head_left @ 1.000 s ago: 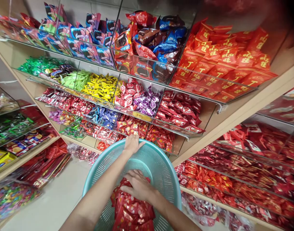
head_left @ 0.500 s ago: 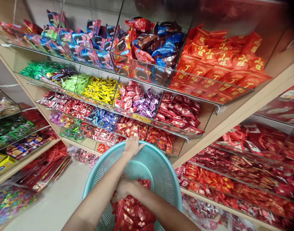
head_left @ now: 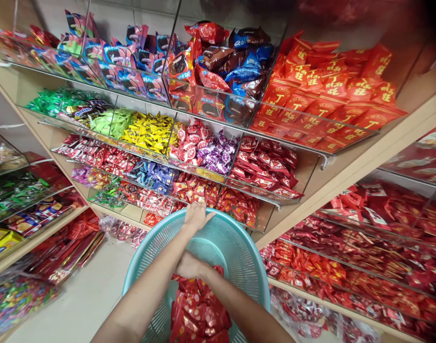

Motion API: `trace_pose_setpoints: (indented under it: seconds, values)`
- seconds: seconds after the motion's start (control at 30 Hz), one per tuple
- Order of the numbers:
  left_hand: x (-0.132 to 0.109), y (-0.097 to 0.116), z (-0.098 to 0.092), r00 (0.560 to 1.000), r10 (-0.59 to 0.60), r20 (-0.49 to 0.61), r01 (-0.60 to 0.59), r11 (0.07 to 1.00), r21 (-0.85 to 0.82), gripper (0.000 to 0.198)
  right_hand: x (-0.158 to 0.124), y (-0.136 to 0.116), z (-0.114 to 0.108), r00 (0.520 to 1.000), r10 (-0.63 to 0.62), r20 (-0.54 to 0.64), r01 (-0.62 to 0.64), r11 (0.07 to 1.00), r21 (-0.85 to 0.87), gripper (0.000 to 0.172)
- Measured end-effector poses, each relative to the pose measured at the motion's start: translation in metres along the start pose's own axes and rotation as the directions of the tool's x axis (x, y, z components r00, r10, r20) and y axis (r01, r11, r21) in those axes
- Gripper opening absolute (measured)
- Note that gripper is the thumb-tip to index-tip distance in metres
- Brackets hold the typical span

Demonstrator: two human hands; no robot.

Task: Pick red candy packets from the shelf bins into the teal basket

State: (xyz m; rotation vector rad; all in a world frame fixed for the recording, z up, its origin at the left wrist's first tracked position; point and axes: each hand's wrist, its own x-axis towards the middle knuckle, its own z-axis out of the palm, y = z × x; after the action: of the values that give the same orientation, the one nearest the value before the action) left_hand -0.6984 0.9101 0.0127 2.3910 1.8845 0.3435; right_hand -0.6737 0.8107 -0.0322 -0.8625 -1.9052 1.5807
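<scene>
My left hand [head_left: 196,216] grips the far rim of a teal plastic basket [head_left: 239,252], fingers curled over the edge. The basket holds a heap of red foil candy packets [head_left: 198,309]. My right hand [head_left: 189,267] reaches into the basket at the top of that heap, partly hidden behind my left forearm; its fingers look closed among the packets, and what they hold I cannot make out. Just beyond the basket rim is a shelf bin of similar red packets [head_left: 199,190].
Slanted clear-fronted shelves hold sweets: yellow candies [head_left: 149,131], red and purple candies [head_left: 203,145], red boxes [head_left: 328,90], blue snack packs [head_left: 132,62]. More red goods fill racks at right [head_left: 375,228]. Shelves at left [head_left: 21,200] flank a pale floor [head_left: 85,295].
My right hand has moved from lying on top of the red packets to further left and up, slipping behind my left forearm. The left hand and basket stay put.
</scene>
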Motion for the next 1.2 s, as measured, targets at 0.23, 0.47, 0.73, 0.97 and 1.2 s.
trace_pose_setpoints:
  seconds: [0.23, 0.47, 0.73, 0.97, 1.2]
  values:
    - [0.0, 0.0, -0.001, 1.0, 0.011, 0.017, -0.011, 1.0, -0.002, 0.07, -0.028, -0.026, -0.014, 1.0, 0.021, -0.01, -0.015, 0.92, 0.392, 0.038]
    - [0.002, -0.001, -0.004, 0.998, 0.017, 0.053, -0.018, 1.0, 0.006, 0.066, -0.035, -0.024, -0.006, 0.986, 0.124, -0.112, -0.041, 0.829, 0.558, 0.038]
    - [0.002, -0.002, -0.009, 0.994, 0.029, 0.101, -0.03, 0.999, 0.01, 0.063, -0.081, -0.038, -0.029, 0.978, 0.114, -0.173, -0.107, 0.993, 0.05, 0.028]
    - [0.004, -0.002, -0.007, 0.993, 0.019, 0.115, -0.018, 1.0, -0.01, 0.063, -0.141, -0.044, -0.026, 0.955, 0.094, -0.281, -0.165, 0.957, -0.24, 0.026]
    - [0.003, -0.001, -0.005, 0.994, 0.017, 0.104, -0.019, 1.0, 0.018, 0.062, -0.15, -0.038, -0.012, 0.958, 0.105, -0.268, -0.2, 0.912, -0.359, 0.032]
